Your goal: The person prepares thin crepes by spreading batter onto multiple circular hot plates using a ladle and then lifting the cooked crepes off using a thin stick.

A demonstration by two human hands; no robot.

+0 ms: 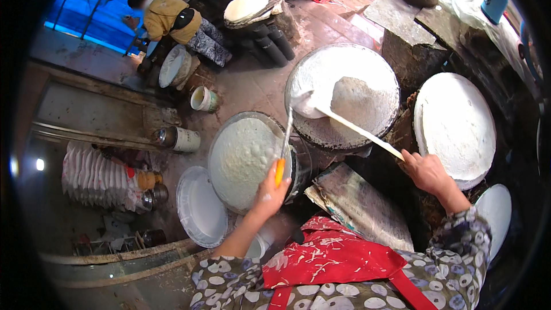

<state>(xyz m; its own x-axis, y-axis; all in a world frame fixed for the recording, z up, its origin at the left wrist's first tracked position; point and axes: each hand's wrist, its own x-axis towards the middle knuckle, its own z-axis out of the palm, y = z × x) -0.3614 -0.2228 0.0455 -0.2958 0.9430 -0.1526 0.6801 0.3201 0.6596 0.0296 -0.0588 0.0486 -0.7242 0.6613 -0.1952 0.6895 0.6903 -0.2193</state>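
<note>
The left hand (270,190) clenches the orange-handled tool (280,171), axis toward 12 o'clock. The right hand (427,173) grasps the pale tool (360,132), whose head, over the griddle (367,60), lies at 10 o'clock from its fingers, 1 o'clock from the nearer left.

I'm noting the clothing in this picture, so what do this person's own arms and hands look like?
The left hand and right hand are bare, without gloves. The left sleeve and right sleeve are dark grey-brown, patterned with pale and purplish rounded spots. Both stop short of the hands.
</note>
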